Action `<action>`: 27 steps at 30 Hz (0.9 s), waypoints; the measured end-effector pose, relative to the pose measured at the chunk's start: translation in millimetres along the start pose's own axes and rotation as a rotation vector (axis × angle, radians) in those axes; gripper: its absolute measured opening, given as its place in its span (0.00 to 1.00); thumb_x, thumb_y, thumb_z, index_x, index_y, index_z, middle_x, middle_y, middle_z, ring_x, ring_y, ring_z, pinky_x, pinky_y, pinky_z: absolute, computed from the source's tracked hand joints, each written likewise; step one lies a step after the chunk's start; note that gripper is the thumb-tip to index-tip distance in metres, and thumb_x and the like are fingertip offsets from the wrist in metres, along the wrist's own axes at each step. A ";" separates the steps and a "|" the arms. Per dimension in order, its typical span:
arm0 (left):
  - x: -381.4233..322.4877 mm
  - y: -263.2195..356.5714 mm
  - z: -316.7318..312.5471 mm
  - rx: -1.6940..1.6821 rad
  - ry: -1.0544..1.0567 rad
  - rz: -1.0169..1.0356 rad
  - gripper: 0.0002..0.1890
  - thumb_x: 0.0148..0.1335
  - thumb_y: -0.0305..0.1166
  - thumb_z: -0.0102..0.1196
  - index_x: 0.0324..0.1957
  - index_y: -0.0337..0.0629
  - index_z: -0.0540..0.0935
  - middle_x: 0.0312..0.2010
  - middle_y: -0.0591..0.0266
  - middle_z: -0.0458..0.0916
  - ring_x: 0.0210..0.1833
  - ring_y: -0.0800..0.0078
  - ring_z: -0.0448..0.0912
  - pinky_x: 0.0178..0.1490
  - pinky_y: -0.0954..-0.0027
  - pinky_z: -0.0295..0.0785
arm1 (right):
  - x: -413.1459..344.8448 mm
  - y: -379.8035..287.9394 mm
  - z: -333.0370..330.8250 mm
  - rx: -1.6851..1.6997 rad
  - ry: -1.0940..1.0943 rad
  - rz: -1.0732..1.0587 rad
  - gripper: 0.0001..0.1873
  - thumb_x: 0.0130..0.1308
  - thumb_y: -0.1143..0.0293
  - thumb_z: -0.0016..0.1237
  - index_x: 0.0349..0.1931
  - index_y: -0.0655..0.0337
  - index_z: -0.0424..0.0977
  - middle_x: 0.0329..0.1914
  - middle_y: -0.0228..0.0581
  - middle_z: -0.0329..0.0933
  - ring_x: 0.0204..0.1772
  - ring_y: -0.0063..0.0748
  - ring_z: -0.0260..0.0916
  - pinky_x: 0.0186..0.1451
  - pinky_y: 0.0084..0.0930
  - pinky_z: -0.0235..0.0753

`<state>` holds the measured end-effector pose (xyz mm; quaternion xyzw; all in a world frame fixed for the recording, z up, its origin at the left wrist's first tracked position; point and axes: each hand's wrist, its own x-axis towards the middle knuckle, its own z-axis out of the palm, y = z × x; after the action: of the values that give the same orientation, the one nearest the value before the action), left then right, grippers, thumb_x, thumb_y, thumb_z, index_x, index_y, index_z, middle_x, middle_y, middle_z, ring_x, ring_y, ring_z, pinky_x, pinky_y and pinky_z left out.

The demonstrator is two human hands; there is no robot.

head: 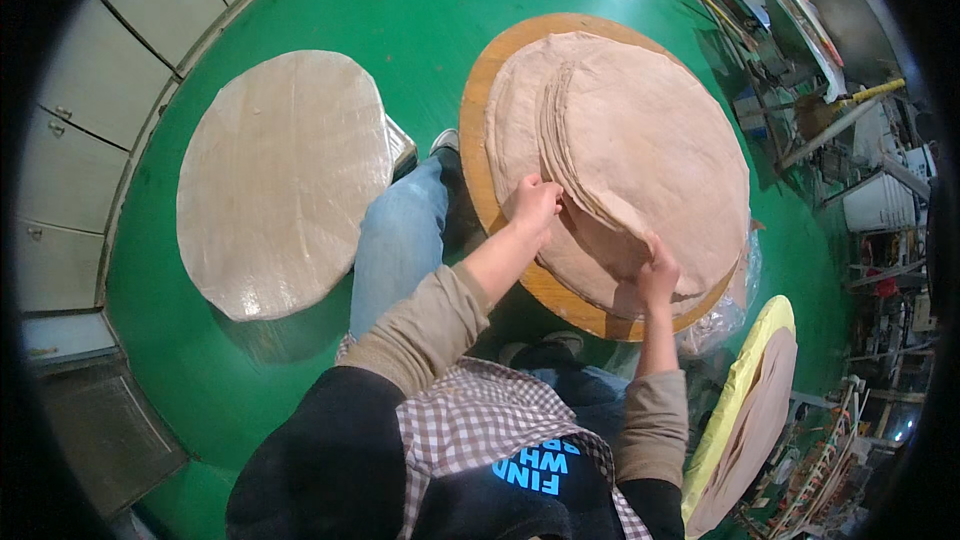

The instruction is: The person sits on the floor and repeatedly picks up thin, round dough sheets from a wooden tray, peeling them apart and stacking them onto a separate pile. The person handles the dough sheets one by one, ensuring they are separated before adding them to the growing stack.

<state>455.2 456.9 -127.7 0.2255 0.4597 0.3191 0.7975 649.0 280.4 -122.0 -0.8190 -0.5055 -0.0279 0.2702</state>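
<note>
A stack of thin, round, pale brown dough-like sheets (645,112) lies on a round wooden board (476,127) in front of me. The upper sheets are shifted right, and their near left edge is lifted and folded over the sheets below. My right hand (658,270) grips the raised edge at the near side. At the left edge of the upper layers, my left hand (534,202) has its fingertips pinched together; whether a sheet is between them I cannot tell.
A round board wrapped in clear film (285,180) stands at my left. A yellow-covered round board (739,375) bears more brown sheets at lower right. Pale cabinets (105,75) line the left; cluttered metal racks (840,127) stand at the right. Clear plastic (720,326) lies beside the wooden board.
</note>
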 end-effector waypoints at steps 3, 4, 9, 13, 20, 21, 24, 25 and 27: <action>0.2 4.1 -0.5 0.173 -0.124 -0.085 0.06 0.62 0.30 0.46 0.39 0.41 0.73 0.28 0.65 0.72 0.30 0.77 0.69 0.32 0.73 0.66 | 69.2 -32.0 -57.9 -0.228 -0.245 0.215 0.14 0.56 0.75 0.39 0.38 0.63 0.78 0.34 0.58 0.77 0.40 0.53 0.77 0.44 0.41 0.74; -2.8 3.6 0.4 0.177 -0.175 -0.067 0.07 0.63 0.30 0.46 0.40 0.40 0.73 0.29 0.64 0.73 0.31 0.76 0.70 0.32 0.73 0.67 | 89.4 -42.3 -85.1 -0.180 -0.096 0.130 0.14 0.55 0.76 0.39 0.39 0.63 0.78 0.33 0.57 0.77 0.38 0.52 0.77 0.41 0.41 0.74; -17.8 0.5 6.0 -0.121 -0.124 -0.133 0.13 0.69 0.36 0.41 0.48 0.39 0.71 0.41 0.59 0.74 0.41 0.69 0.75 0.41 0.70 0.71 | 88.7 -54.4 -140.6 -0.218 0.330 -0.262 0.23 0.52 0.86 0.35 0.46 0.62 0.77 0.41 0.48 0.80 0.48 0.46 0.76 0.53 0.33 0.73; -18.1 -7.6 5.0 -0.203 -0.238 -0.121 0.19 0.70 0.41 0.39 0.57 0.41 0.65 0.48 0.54 0.73 0.45 0.63 0.74 0.47 0.60 0.71 | 5.7 -23.4 -31.4 -0.148 0.221 -0.309 0.24 0.47 0.86 0.36 0.44 0.59 0.77 0.47 0.49 0.77 0.54 0.50 0.73 0.57 0.42 0.71; -7.2 -22.4 6.1 0.114 -0.037 0.213 0.25 0.68 0.33 0.43 0.64 0.37 0.58 0.58 0.51 0.67 0.57 0.60 0.69 0.55 0.61 0.68 | 6.0 -9.9 -28.1 0.113 -0.069 0.174 0.21 0.51 0.82 0.40 0.46 0.58 0.77 0.44 0.45 0.79 0.49 0.40 0.76 0.53 0.30 0.72; -7.2 -24.2 7.9 0.186 0.020 0.367 0.26 0.67 0.31 0.44 0.64 0.36 0.57 0.59 0.50 0.66 0.59 0.60 0.67 0.57 0.62 0.66 | 22.3 -14.2 -44.8 0.154 -0.141 0.302 0.21 0.53 0.81 0.41 0.47 0.57 0.77 0.43 0.44 0.80 0.47 0.36 0.77 0.52 0.27 0.72; -7.8 -28.4 14.9 0.249 0.103 0.561 0.28 0.63 0.25 0.48 0.64 0.33 0.56 0.60 0.47 0.65 0.61 0.60 0.66 0.62 0.63 0.62 | 55.8 -25.5 -92.5 0.425 -0.085 0.292 0.16 0.59 0.75 0.45 0.48 0.65 0.76 0.39 0.34 0.79 0.41 0.25 0.73 0.47 0.23 0.71; -6.8 -29.3 19.2 0.203 0.102 0.510 0.27 0.62 0.25 0.49 0.63 0.32 0.57 0.59 0.47 0.66 0.60 0.60 0.67 0.61 0.64 0.63 | 59.8 -27.4 -101.4 0.577 -0.020 0.246 0.15 0.60 0.74 0.46 0.47 0.68 0.75 0.38 0.32 0.78 0.40 0.24 0.72 0.46 0.22 0.71; -2.3 -30.4 30.6 0.088 0.083 0.403 0.26 0.60 0.24 0.50 0.60 0.30 0.61 0.57 0.46 0.68 0.58 0.61 0.69 0.60 0.66 0.64 | 61.9 -26.3 -111.1 0.616 -0.076 0.456 0.15 0.62 0.71 0.47 0.45 0.72 0.75 0.37 0.33 0.78 0.38 0.26 0.72 0.44 0.23 0.71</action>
<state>490.3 432.1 -131.6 0.3342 0.4513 0.4607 0.6873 682.3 287.5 3.3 -0.7913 -0.3047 0.2164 0.4838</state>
